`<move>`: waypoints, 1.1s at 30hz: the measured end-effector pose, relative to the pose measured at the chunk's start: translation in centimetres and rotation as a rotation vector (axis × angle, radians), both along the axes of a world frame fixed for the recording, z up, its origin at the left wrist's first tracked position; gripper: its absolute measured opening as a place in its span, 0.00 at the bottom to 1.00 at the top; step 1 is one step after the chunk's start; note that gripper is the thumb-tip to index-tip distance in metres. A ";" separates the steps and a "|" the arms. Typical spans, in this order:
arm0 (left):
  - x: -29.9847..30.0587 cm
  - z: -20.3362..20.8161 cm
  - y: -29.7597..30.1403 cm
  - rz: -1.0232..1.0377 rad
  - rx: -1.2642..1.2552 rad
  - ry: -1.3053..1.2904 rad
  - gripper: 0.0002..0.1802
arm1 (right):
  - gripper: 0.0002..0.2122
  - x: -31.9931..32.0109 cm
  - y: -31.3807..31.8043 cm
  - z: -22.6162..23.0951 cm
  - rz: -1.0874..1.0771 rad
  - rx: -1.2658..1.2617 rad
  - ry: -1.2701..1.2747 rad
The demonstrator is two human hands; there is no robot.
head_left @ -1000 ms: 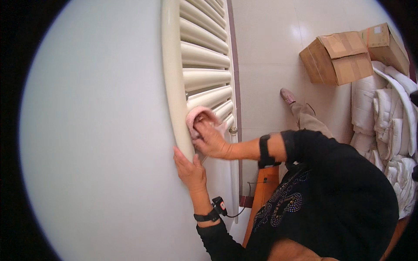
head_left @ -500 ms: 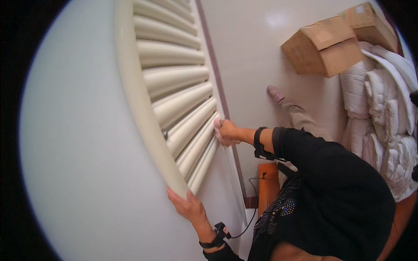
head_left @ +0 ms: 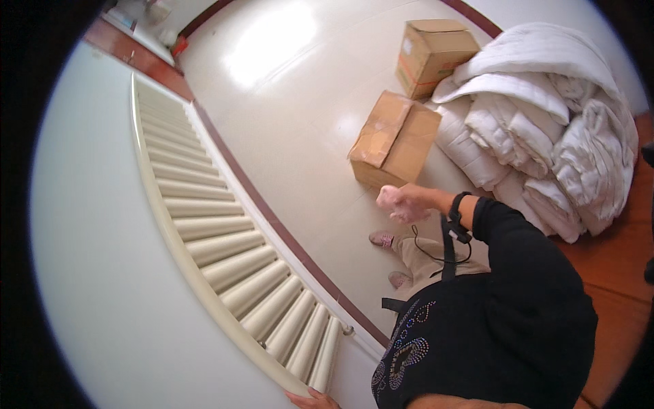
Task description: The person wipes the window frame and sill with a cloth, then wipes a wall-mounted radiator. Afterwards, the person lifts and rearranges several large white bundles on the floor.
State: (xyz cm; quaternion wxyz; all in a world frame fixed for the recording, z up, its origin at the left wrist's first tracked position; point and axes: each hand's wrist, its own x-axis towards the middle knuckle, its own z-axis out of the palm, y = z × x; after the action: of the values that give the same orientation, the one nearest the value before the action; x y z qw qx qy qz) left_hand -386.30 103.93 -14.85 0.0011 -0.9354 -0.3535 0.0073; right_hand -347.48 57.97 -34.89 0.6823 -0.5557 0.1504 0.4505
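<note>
A long cream radiator (head_left: 231, 262) with many rounded bars runs along the wall on the left. My left hand (head_left: 315, 400) is at its near end, thumb and fingers around the end of the rail; the lower edge cuts off most of this hand. My right hand (head_left: 417, 199) is raised away from the radiator, over the floor and in front of a cardboard box. Its fingers are closed on a crumpled pink cloth (head_left: 394, 198).
Two brown cardboard boxes (head_left: 395, 136) stand on the pale tiled floor (head_left: 293, 123). Behind my right arm, folded white quilts (head_left: 518, 102) are piled on an orange-brown wooden surface (head_left: 613, 293). A black cable (head_left: 436, 260) hangs from my right wrist band. A dark red skirting (head_left: 272, 218) borders the wall.
My right hand has lifted the pink cloth off the radiator bars and moved right. The view has turned, showing more floor and the radiator's far end. My left hand remains at the near end.
</note>
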 end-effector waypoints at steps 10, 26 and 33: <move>0.3 0.8 0.7 -0.007 -0.208 -0.067 0.40 | 0.10 -20.7 -21.5 2.9 -0.653 -0.577 0.015; 24.8 -5.6 -11.4 -0.591 -0.280 -0.029 0.37 | 0.08 -30.9 -28.9 0.7 -0.954 -0.631 0.192; 36.3 -6.0 -20.4 -0.991 -0.311 -0.019 0.34 | 0.09 -31.4 -33.1 1.0 -1.006 -0.672 0.265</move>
State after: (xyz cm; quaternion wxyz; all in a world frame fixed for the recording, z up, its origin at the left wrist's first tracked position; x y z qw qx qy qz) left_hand -350.00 83.51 -20.88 -0.1380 -0.9796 0.1370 0.0501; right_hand -378.87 24.85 -33.87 0.5743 -0.5406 0.6111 0.0670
